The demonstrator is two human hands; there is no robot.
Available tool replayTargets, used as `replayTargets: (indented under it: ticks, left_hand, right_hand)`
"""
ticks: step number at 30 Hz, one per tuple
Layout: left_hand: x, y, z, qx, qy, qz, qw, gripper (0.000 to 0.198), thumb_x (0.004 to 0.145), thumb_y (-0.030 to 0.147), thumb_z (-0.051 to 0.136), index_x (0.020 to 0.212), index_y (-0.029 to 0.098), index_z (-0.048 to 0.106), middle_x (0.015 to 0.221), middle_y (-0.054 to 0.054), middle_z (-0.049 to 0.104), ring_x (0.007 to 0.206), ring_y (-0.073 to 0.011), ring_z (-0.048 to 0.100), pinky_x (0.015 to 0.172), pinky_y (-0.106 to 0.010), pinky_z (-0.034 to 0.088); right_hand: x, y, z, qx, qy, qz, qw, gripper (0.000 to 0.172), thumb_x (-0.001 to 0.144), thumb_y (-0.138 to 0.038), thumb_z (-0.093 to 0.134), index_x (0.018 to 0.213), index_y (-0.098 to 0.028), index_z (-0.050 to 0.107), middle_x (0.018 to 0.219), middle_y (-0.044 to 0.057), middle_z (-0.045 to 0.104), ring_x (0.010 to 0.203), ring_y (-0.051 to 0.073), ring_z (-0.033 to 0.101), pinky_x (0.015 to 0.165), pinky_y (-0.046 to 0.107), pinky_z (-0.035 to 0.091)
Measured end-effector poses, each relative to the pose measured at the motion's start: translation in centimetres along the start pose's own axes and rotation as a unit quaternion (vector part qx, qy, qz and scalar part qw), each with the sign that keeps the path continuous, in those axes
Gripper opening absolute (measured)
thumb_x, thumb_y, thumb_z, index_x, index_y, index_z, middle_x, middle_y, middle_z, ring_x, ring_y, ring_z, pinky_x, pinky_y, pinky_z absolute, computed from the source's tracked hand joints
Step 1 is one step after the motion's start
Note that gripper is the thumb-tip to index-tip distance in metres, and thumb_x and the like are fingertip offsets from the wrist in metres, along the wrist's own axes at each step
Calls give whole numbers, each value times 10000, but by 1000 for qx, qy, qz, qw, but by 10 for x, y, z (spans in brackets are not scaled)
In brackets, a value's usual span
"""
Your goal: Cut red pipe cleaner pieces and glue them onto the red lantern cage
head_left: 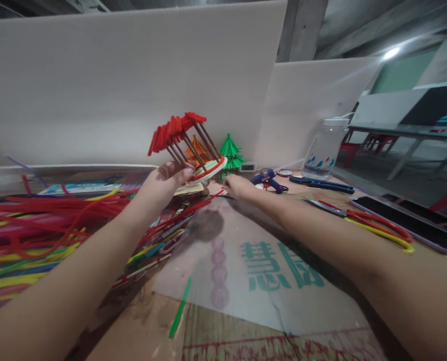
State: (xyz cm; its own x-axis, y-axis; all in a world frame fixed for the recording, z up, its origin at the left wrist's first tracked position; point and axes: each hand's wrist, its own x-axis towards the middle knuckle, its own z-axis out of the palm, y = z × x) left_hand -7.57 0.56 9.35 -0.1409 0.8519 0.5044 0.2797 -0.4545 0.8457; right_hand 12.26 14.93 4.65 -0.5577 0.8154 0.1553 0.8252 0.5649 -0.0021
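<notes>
Two bare hands are at work over a cluttered counter (140, 331), and everything here can be placed from the red-roofed pavilion model (187, 143). The left hand (166, 183) has it: fingers and thumb are closed on the left edge of its round, pale base, lifting it clear of the counter. The model is tilted, not upright. Its brown pillars run from the base at lower right up to the red roof at upper left, so the long axis leans away from the right hand and over the left one.

The right hand (240, 188) lies low on the counter, just below and to the right of the model's base, near it but not touching. Its fingers are drawn together and point towards the base; I cannot tell whether they pinch anything.

Directly behind the model stand two smaller ones, an orange model (196, 150) partly hidden by the pillars and a green model (231, 150) just to its right. Further right of the model, past the right hand, lies a blue glue gun (268, 180), and beyond that a clear plastic jar (323, 150). Well to the right, alongside the right forearm, are scissors (377, 225) with red and yellow handles, and a phone (407, 220). Left of the model, beneath the left forearm, spreads a pile of coloured stems (38, 235), mostly red and yellow. In front of the model, nearer the camera, lies a clear sheet (264, 265) printed with green characters, with a green stick (180, 308) at its left edge.
</notes>
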Motion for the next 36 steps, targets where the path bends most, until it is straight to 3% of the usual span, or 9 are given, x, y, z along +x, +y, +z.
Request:
replayTargets:
  ticks: [5,13,19,23,27,30,36]
  left_hand:
    - [2,-3,3,-35,-21,-28,999,434,683,543,787,934,193,730,962,-49,747,991,-261,659,876,-341,503]
    - [-7,10,11,-44,-55,-48,996,563,603,602,829,952,166,755,963,-85,779,1051,-329,680,938,-406,528]
    - [-8,12,16,-27,-42,-61,997,594,535,627,847,895,165,748,1023,-107,777,1082,-344,668,958,-416,517]
    - [-7,9,11,-25,-47,-48,997,553,609,597,826,953,169,761,1005,-103,779,1037,-330,689,917,-404,538]
    - [-6,6,7,-20,-48,-35,998,530,670,589,797,1001,176,766,992,-101,780,999,-317,703,879,-390,551]
    - [-6,7,7,-13,-48,-33,998,532,656,603,805,990,190,769,993,-88,781,983,-307,703,881,-382,550]
    - [-8,11,8,-14,-55,-33,998,471,675,581,798,944,196,751,1041,-89,772,1047,-309,683,914,-370,531]
  right_hand:
    - [3,13,-17,-60,-70,36,995,363,957,-359,634,1266,-169,602,1275,109,617,1074,235,642,897,441,560]
    - [0,-7,-9,-58,-124,23,990,369,955,-353,637,1269,-162,601,1279,116,615,1083,241,640,899,435,558]
    - [-7,1,-14,-1,-83,6,997,347,945,-346,647,1232,-152,620,1223,114,646,1067,240,643,902,415,543]
    - [-21,7,-30,69,-24,-16,997,290,919,-191,598,1198,-122,642,1094,122,707,987,217,650,798,276,480]
    - [-45,4,-44,145,-72,-71,984,311,853,-106,571,1126,-182,698,895,28,733,714,123,641,598,196,414]
    - [-60,0,-43,183,-112,-115,970,303,826,-108,578,1063,-200,742,757,-11,712,598,102,606,553,192,400]
    - [-72,3,-39,206,-43,-111,971,298,837,-99,548,1046,-161,751,916,42,741,745,133,632,636,214,413]
